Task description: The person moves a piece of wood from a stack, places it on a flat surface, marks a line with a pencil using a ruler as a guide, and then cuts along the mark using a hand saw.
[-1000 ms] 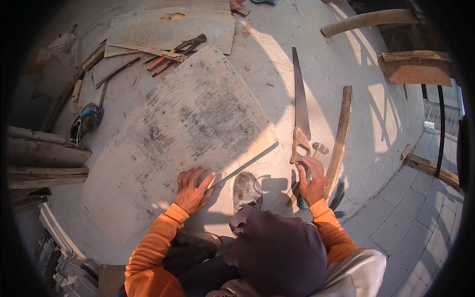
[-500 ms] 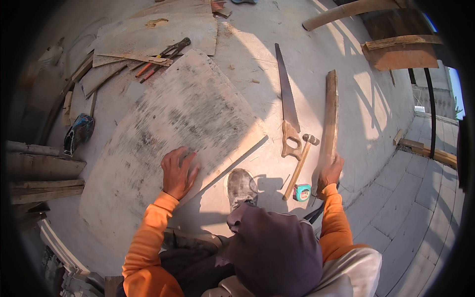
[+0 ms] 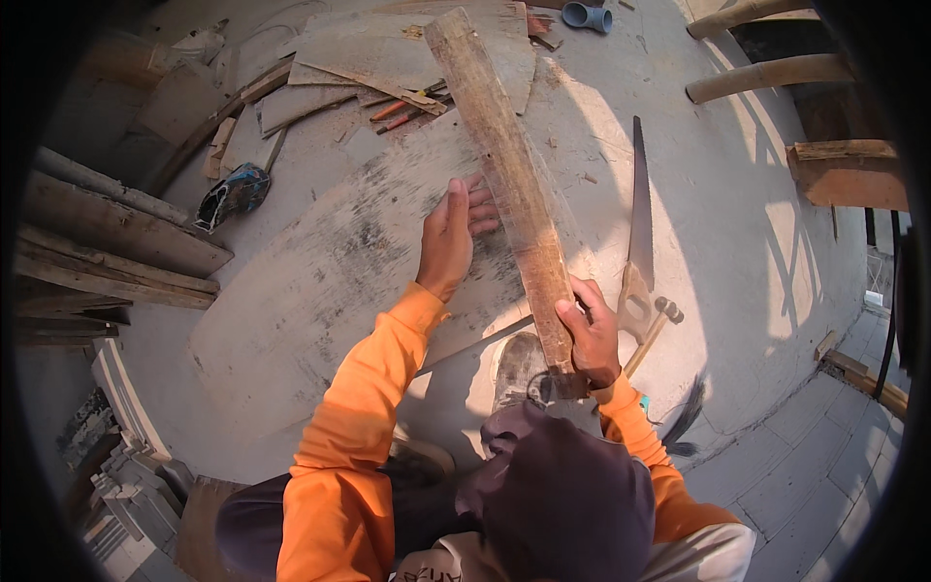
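Observation:
My right hand (image 3: 592, 335) grips the near end of a long weathered wooden plank (image 3: 504, 165), which lies diagonally over a large grey plywood sheet (image 3: 320, 281) on the concrete floor. My left hand (image 3: 454, 233) is raised over the sheet with fingers apart, its fingertips touching the plank's left edge. A handsaw (image 3: 638, 233) lies on the floor just right of the plank, and a hammer (image 3: 655, 325) rests by its handle. Both sleeves are orange. A shoe (image 3: 519, 364) stands on the sheet's near edge.
Stacked timber (image 3: 107, 252) lies at the left, with a dark shoe (image 3: 233, 194) beside it. Boards, scraps and pliers with red handles (image 3: 407, 105) lie at the back. Round poles (image 3: 766, 73) and a wooden block (image 3: 849, 175) are at the right. A tiled floor (image 3: 815, 475) begins at the lower right.
My right hand picked the plank up from the floor right of the saw and swung it left over the plywood sheet. My left hand lifted off the sheet and reached the plank.

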A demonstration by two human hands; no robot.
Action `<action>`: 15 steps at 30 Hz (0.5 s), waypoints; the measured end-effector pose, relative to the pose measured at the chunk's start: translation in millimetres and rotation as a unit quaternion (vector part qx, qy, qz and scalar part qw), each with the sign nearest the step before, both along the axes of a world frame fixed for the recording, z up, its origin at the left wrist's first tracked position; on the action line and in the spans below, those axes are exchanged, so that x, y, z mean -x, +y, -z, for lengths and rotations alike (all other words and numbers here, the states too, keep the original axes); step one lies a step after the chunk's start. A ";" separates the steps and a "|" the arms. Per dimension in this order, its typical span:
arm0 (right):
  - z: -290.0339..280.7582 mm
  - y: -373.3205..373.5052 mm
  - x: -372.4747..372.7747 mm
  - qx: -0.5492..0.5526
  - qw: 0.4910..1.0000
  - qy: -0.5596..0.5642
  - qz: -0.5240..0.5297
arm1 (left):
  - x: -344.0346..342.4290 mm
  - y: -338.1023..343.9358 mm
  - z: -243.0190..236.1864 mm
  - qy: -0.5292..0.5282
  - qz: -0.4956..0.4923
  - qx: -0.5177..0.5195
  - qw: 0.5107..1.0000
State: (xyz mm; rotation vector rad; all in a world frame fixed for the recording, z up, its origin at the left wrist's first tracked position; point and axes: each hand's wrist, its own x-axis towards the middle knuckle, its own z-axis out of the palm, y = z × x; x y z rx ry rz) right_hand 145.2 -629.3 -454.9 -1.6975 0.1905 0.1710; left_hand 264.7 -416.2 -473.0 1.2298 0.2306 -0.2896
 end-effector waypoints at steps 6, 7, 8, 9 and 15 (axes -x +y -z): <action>12.5 18.5 -25.0 -0.083 0.990 0.043 -0.108 | -6.1 13.7 -11.5 0.001 -0.111 0.168 0.979; 14.0 21.9 -27.5 -0.126 0.985 0.068 -0.098 | -5.5 15.5 -7.4 -0.006 -0.115 0.156 0.981; 15.1 23.9 -30.2 -0.150 0.981 0.072 -0.097 | -3.6 16.6 -1.3 -0.010 -0.120 0.146 0.982; 16.4 23.2 -31.8 -0.133 0.981 0.088 -0.111 | -3.7 17.7 4.8 -0.016 -0.132 0.110 0.985; 1.6 21.3 -17.6 0.072 0.982 0.006 -0.177 | -1.6 -4.5 9.5 0.001 -0.242 -0.158 0.957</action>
